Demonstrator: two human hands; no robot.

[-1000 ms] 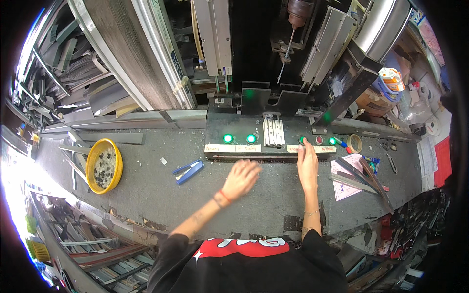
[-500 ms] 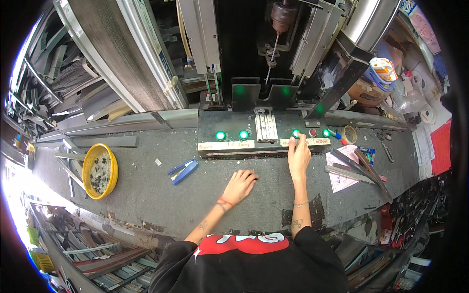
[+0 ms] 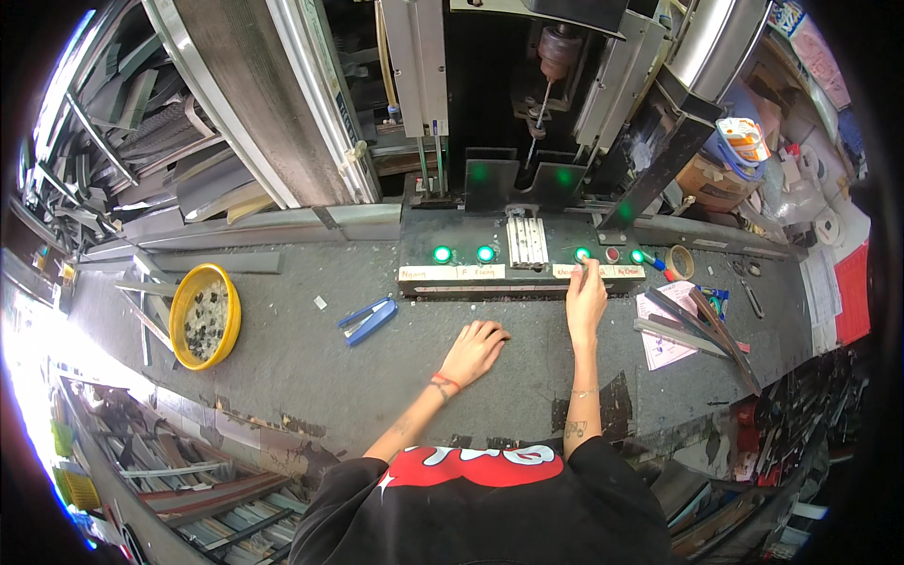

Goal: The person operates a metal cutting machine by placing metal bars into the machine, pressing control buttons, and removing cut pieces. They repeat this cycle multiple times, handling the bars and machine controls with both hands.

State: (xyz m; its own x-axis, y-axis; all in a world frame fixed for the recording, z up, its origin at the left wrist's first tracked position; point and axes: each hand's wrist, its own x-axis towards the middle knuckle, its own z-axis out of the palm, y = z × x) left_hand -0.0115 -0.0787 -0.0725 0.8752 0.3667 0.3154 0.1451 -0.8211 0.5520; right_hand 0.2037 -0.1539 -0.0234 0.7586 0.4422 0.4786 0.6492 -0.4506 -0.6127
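Observation:
My right hand (image 3: 586, 303) reaches up to the dark control box (image 3: 443, 291), its stretched fingertips touching a lit green push button (image 3: 582, 255) and partly covering it. It grips nothing that I can see. My left hand (image 3: 474, 349) lies palm down on the grey worktop in front of the box, fingers spread and slightly bent, with nothing in it. Behind the box, a drill chuck (image 3: 560, 52) holds a long drill bit (image 3: 542, 113) that hangs between two dark plates. A ribbed light metal block (image 3: 527, 242) sits on top of the box. A red button (image 3: 613, 254) is beside my right fingertips.
A blue stapler (image 3: 367, 321) lies left of my left hand, beyond it a yellow bowl (image 3: 234, 325) of small pieces. Metal strips (image 3: 702, 325) rest on a pink paper (image 3: 664, 350) at right, near a tape roll (image 3: 679, 261). A long metal profile (image 3: 325, 169) stands at left.
The view has shifted slightly, so the whole scene sits a little further right. My right hand stays at the green button and my left hand remains on the worktop.

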